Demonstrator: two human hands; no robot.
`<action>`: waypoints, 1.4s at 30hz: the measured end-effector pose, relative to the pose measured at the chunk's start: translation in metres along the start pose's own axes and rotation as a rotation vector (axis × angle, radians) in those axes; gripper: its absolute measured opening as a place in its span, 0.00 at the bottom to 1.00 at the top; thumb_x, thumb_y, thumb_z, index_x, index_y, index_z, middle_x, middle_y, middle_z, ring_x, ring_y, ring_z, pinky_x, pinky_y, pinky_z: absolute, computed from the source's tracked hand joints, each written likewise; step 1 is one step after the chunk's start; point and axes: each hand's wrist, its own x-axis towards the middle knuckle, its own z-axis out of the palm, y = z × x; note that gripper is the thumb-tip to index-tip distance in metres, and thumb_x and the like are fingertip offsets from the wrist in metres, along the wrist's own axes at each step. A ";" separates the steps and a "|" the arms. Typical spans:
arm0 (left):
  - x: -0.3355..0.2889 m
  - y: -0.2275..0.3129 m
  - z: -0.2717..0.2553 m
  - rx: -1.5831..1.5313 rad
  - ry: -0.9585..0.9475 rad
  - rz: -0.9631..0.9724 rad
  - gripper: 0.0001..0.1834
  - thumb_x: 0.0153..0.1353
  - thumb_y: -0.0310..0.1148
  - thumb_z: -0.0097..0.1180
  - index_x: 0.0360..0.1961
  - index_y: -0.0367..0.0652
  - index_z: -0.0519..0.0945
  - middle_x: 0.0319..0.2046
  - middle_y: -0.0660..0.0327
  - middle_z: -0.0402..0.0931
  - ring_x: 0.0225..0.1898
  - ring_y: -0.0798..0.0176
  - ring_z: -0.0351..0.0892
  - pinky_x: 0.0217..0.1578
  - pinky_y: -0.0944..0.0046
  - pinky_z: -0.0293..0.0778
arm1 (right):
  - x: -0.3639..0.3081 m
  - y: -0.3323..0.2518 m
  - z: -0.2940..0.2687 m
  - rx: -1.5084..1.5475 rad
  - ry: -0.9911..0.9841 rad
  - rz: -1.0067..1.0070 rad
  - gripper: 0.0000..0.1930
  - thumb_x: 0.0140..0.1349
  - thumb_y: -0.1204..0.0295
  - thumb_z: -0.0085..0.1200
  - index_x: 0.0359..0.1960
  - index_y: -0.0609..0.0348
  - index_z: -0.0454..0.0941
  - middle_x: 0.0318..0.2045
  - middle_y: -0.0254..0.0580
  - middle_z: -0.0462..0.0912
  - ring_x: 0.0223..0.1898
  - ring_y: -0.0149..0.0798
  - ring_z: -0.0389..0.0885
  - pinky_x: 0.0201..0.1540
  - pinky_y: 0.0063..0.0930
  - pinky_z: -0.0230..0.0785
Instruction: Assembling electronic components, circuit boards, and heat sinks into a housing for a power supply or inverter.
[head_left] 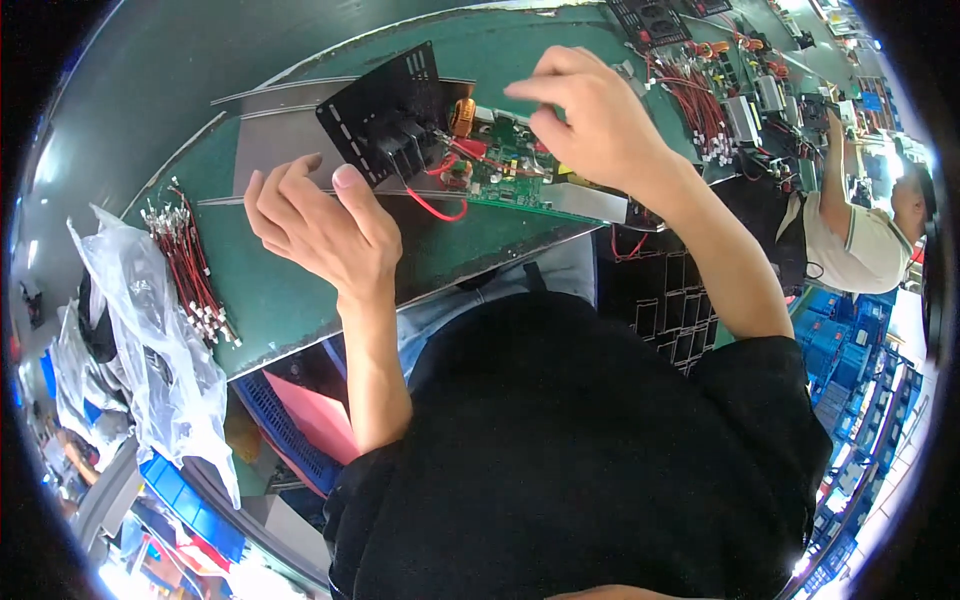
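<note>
A black slotted metal panel [352,108] stands tilted on the green bench, with black socket-like parts and a red wire [440,208] on its near side. Right beside it lies a green circuit board [510,185] crowded with components, among them a copper-wound coil [462,117]. My left hand [325,225] is in front of the panel's lower left corner, its fingers spread and nothing in them; whether the thumb touches the panel I cannot tell. Above the board's right part hovers my right hand [600,120], index finger stretched out and thumb apart, holding nothing visible.
Bundled red and black wires with white connectors [190,265] lie at the bench's left, beside clear plastic bags [150,340]. More wires [690,100] and panel assemblies [650,22] sit at the far right. A co-worker [850,230] in a light shirt is at the right; blue bins [835,345] stand nearby.
</note>
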 end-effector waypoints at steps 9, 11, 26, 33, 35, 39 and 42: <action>0.001 0.003 -0.001 -0.004 0.012 -0.012 0.22 0.74 0.46 0.41 0.44 0.37 0.78 0.47 0.51 0.74 0.58 0.42 0.65 0.64 0.44 0.54 | -0.002 -0.005 0.009 -0.015 -0.056 -0.143 0.14 0.53 0.81 0.53 0.41 0.64 0.86 0.34 0.42 0.75 0.39 0.45 0.75 0.46 0.38 0.71; 0.001 0.001 -0.001 -0.014 -0.011 -0.016 0.22 0.72 0.46 0.44 0.44 0.36 0.78 0.48 0.50 0.74 0.60 0.40 0.64 0.62 0.44 0.55 | -0.003 -0.005 0.009 -0.041 -0.088 -0.155 0.11 0.54 0.79 0.57 0.38 0.61 0.87 0.32 0.41 0.76 0.39 0.45 0.76 0.45 0.38 0.72; 0.005 0.006 -0.002 0.002 0.031 -0.004 0.21 0.75 0.44 0.39 0.42 0.39 0.78 0.45 0.53 0.76 0.55 0.44 0.67 0.64 0.45 0.55 | -0.004 -0.006 0.018 0.005 0.002 0.004 0.05 0.54 0.70 0.67 0.31 0.57 0.86 0.36 0.39 0.85 0.48 0.44 0.81 0.56 0.42 0.65; 0.002 0.001 -0.002 -0.019 -0.026 -0.019 0.20 0.71 0.44 0.44 0.43 0.36 0.78 0.48 0.50 0.73 0.59 0.41 0.64 0.62 0.44 0.55 | -0.007 -0.007 0.019 -0.008 -0.031 0.040 0.07 0.55 0.69 0.67 0.34 0.56 0.88 0.39 0.44 0.87 0.52 0.41 0.81 0.64 0.46 0.56; 0.002 0.001 -0.001 -0.009 -0.033 -0.018 0.21 0.71 0.45 0.44 0.43 0.36 0.78 0.48 0.49 0.73 0.59 0.40 0.64 0.62 0.44 0.55 | -0.007 -0.006 0.020 0.006 -0.031 0.046 0.07 0.56 0.70 0.66 0.35 0.55 0.89 0.38 0.43 0.88 0.51 0.40 0.82 0.64 0.45 0.56; 0.001 0.003 0.002 0.025 -0.009 -0.033 0.23 0.71 0.46 0.43 0.46 0.34 0.76 0.48 0.47 0.72 0.60 0.39 0.64 0.61 0.43 0.56 | -0.004 -0.004 0.021 -0.017 -0.045 0.013 0.06 0.56 0.70 0.66 0.35 0.55 0.89 0.38 0.41 0.88 0.50 0.38 0.83 0.64 0.45 0.56; 0.001 0.005 0.002 0.041 -0.005 -0.049 0.23 0.72 0.46 0.42 0.46 0.33 0.76 0.49 0.46 0.71 0.60 0.39 0.64 0.60 0.43 0.57 | -0.004 -0.004 0.022 0.001 -0.074 0.004 0.07 0.57 0.70 0.65 0.35 0.54 0.89 0.38 0.40 0.88 0.50 0.37 0.83 0.64 0.45 0.56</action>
